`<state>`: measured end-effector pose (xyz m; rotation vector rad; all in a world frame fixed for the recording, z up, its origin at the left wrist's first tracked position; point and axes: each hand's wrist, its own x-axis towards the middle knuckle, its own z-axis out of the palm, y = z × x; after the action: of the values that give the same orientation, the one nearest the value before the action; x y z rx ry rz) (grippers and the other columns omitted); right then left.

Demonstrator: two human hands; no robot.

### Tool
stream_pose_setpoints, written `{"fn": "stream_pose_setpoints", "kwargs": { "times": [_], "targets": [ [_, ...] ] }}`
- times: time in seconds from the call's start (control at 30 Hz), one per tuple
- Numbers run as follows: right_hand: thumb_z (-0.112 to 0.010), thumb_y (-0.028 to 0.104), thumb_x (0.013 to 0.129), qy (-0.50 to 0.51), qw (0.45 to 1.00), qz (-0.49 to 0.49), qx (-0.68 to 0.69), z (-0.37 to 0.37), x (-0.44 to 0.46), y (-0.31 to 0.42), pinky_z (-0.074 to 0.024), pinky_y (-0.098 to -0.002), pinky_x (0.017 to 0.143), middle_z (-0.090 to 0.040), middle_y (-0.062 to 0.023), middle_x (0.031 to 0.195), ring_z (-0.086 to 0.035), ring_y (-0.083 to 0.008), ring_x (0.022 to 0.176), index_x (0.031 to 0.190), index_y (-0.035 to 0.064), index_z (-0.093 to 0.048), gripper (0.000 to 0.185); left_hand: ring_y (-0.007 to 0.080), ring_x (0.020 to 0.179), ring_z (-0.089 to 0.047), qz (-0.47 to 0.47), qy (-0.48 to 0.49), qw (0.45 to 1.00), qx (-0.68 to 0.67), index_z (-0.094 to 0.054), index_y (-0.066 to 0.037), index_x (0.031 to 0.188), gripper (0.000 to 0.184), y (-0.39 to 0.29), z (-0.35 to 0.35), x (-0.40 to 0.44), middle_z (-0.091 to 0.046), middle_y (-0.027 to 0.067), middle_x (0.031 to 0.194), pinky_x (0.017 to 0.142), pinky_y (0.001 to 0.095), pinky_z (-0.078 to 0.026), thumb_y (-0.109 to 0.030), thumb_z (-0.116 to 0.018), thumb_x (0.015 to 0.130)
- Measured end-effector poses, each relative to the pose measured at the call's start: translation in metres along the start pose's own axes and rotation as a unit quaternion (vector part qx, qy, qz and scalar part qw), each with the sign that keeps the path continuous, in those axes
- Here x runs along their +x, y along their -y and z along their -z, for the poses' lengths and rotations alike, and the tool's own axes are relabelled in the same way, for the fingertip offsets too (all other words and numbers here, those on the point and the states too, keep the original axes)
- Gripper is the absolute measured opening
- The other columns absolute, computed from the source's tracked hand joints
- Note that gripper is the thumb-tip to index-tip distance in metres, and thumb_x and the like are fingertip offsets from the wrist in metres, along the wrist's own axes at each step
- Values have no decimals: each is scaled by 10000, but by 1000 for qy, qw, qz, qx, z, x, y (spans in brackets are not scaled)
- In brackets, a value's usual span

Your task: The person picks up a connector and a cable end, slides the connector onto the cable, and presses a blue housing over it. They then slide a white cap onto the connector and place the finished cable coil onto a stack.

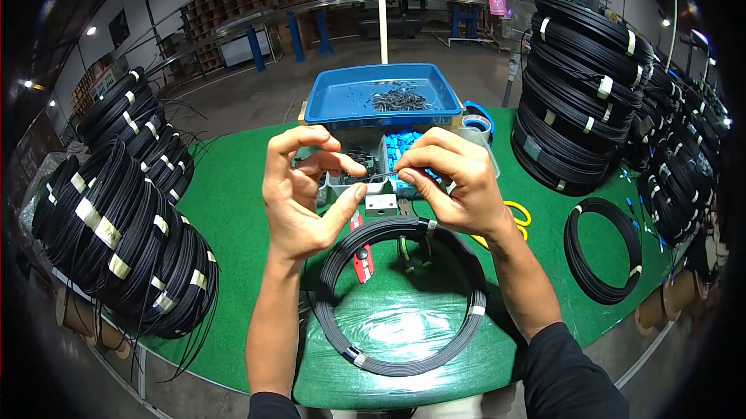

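Both hands are raised above a coil of black cable [336,322] on the green table. My right hand [454,178] pinches a thin dark piece, seemingly a cable end, between thumb and fingertips. My left hand [311,193] is apart from it at the thumb, its thumb and fingers spread in a curve around the piece's other end; whether a fingertip touches it cannot be made out. Below the hands are a small metal block [381,205], a red tool [363,263] and green-handled pliers [405,254] partly inside the coil.
A blue tray [334,108] of small dark parts stands behind bins holding blue connectors [400,142]. Yellow-handled scissors [522,214] lie right. Cable stacks rise at left [116,225] and right [575,92]; a single coil [571,252] lies near the right edge.
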<state>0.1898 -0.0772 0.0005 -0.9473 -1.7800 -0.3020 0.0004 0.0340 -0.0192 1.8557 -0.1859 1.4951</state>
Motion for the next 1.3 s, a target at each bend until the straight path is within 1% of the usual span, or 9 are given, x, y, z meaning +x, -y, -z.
{"fn": "stream_pose_setpoints", "kwargs": {
  "times": [0.17,0.23,0.27,0.33,0.37,0.47,0.63,0.9,1.3],
  "targets": [
    [-744,-17,797,-8,1000,5,-7,-7,-2,0,-532,-335,623,-651,-108,836,-667,-248,724,904,-6,-674,128,204,900,-677,-13,20,1000,-3,-412,-46,1300,687,6,5,1,-481,99,1169,811,317,-563,198,-703,727],
    [-764,19,775,-35,991,57,-115,-9,-1,0,-549,-359,690,-645,-95,849,-669,-256,777,911,17,-666,168,200,879,-672,-18,-14,999,-24,-417,-52,1296,673,5,8,3,-475,93,1156,791,314,-563,201,-691,736],
    [-769,64,765,-73,974,119,-177,-13,-3,-5,-526,-466,888,-632,-69,849,-665,-247,842,912,52,-667,180,197,909,-662,-19,-31,999,-27,-428,-59,1300,648,4,11,4,-472,90,1161,793,306,-549,179,-678,751],
    [-760,104,772,-117,947,161,-252,-20,-3,-6,-380,-619,1057,-616,-39,840,-662,-229,892,898,77,-674,155,205,963,-650,-7,-62,997,-35,-438,-62,1309,624,1,16,5,-473,88,1180,816,315,-533,124,-685,767],
    [-748,111,777,-136,943,159,-258,-26,-7,-8,-277,-702,1085,-614,-14,840,-666,-205,954,893,89,-681,137,218,1001,-638,0,-69,997,-41,-442,-66,1324,623,3,19,6,-477,87,1204,852,326,-512,49,-711,774],
    [-746,110,773,-170,925,188,-284,-36,-16,-14,-261,-722,1091,-624,-2,846,-667,-202,1006,896,96,-690,136,224,1000,-639,39,-34,998,-41,-440,-66,1331,646,-4,16,7,-483,90,1218,865,324,-498,9,-741,765],
    [-686,132,797,-191,907,185,-327,-48,-29,-17,-217,-499,991,-664,53,892,-665,-129,1057,928,154,-714,136,201,948,-682,77,3,996,-50,-418,-48,1332,681,-5,8,5,-508,91,1179,825,288,-511,91,-733,745],
    [-680,127,795,-187,904,174,-342,-51,-31,-18,-217,-495,988,-665,52,888,-664,-120,1055,935,153,-714,147,165,823,-654,76,-20,996,-42,-413,-47,1339,671,-3,11,6,-508,101,1149,748,274,-564,117,-727,769],
    [-719,144,763,-176,912,168,-329,-49,-30,-18,-219,-486,957,-660,49,888,-666,-134,1025,957,156,-706,195,182,911,-689,87,20,996,-14,-413,-53,1342,716,-4,7,4,-506,92,1180,778,268,-548,145,-738,735]
  ]
}}
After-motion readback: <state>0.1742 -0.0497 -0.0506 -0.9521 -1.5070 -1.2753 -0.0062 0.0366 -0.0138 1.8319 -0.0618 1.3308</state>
